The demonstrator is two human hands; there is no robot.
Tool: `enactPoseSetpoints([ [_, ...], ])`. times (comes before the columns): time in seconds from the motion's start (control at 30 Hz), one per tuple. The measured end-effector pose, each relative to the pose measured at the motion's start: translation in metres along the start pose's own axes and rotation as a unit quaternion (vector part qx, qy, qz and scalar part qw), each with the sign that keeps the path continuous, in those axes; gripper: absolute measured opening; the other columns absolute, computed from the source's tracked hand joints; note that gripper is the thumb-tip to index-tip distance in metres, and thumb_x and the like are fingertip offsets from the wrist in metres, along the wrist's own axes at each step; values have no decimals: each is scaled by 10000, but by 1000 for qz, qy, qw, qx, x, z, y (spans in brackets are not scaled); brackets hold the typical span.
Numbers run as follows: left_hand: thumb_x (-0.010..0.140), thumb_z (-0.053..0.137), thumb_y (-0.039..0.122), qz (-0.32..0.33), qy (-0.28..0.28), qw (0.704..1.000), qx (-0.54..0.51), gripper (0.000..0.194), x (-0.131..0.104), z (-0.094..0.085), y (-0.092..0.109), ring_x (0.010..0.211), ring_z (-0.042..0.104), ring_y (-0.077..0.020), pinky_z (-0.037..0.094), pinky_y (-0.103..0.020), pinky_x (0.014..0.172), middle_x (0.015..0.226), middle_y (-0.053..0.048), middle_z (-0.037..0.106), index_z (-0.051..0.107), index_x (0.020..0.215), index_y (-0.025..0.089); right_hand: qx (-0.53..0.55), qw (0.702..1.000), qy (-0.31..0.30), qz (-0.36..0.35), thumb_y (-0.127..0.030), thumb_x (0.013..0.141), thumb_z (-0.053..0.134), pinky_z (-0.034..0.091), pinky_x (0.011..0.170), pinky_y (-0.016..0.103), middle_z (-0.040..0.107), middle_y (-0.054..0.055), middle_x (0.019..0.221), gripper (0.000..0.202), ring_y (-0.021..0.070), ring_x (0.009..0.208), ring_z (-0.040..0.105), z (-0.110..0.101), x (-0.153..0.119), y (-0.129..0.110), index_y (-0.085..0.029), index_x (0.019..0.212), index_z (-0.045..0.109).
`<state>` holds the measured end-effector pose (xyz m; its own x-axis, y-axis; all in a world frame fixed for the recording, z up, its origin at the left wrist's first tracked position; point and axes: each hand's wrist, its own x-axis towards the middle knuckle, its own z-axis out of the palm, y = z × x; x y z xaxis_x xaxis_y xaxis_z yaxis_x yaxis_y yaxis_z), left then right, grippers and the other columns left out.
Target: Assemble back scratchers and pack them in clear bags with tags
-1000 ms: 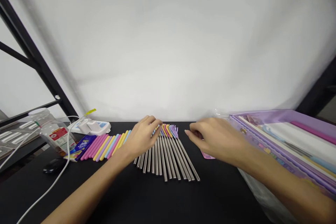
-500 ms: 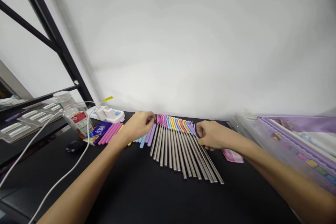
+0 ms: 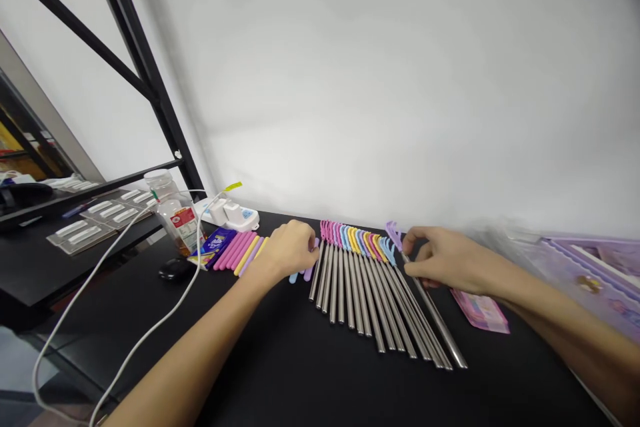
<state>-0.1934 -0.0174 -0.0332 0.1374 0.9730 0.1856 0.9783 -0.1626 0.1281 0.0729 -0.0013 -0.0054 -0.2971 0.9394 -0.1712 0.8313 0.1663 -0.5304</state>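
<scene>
My right hand (image 3: 440, 257) pinches a metal rod with a purple forked tip (image 3: 393, 235), just below the tip. This rod lies slanted, apart from the right end of a row of similar metal rods (image 3: 350, 293) with pink, blue, yellow and purple tips. At the row's left end, my left hand (image 3: 290, 250) is closed over short rounded purple sticks (image 3: 309, 273) and blue sticks (image 3: 293, 277). Whether its curled fingers hold one of them is hidden. Pink sticks (image 3: 235, 250) and yellow sticks (image 3: 246, 255) lie side by side left of that hand.
Left of the sticks are a purple packet (image 3: 216, 245), a black mouse (image 3: 175, 269), a clear jar (image 3: 181, 223) and a white power strip (image 3: 247, 219). A white cable (image 3: 165, 290) loops in front. Pink packets (image 3: 483, 311) lie at right, near a purple patterned package (image 3: 585, 273).
My right hand has drawn the purple-tipped rod rightward, away from the row. My left hand has come down over the purple and blue sticks. The camera view has shifted to the left.
</scene>
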Motion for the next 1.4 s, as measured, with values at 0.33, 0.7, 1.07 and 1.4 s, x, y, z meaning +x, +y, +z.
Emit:
enactPoseSetpoints([
  [0.33,762,520,309,-23,-16,999,35,199,9,7,8,782,673,-266,488,-337,704,767,-100,683,657,687,185,72,997,13,-36,-199,651,575,389,493,255,629,-23,543,222,140,499,535,-11,-7,0,-220,861,506],
  [0.7,649,573,292,-70,-104,991,57,176,25,-7,16,781,662,-263,469,-298,616,772,-125,685,664,716,157,86,995,34,-48,-214,663,581,404,492,242,635,-24,558,203,139,525,564,-25,-12,0,-226,848,498],
  [1.07,526,659,290,-71,-284,956,31,163,70,-17,10,490,503,-154,392,-281,492,531,-35,566,564,487,164,96,993,36,-60,-209,676,576,404,494,237,613,-42,546,192,130,513,550,-31,-13,8,-232,850,499],
  [1.4,810,487,287,170,-105,958,-204,173,16,-42,52,662,533,-126,399,-233,577,756,-10,623,612,808,167,341,937,57,-54,-231,707,703,519,671,287,689,46,765,450,171,720,633,-41,-27,1,-178,1135,575],
])
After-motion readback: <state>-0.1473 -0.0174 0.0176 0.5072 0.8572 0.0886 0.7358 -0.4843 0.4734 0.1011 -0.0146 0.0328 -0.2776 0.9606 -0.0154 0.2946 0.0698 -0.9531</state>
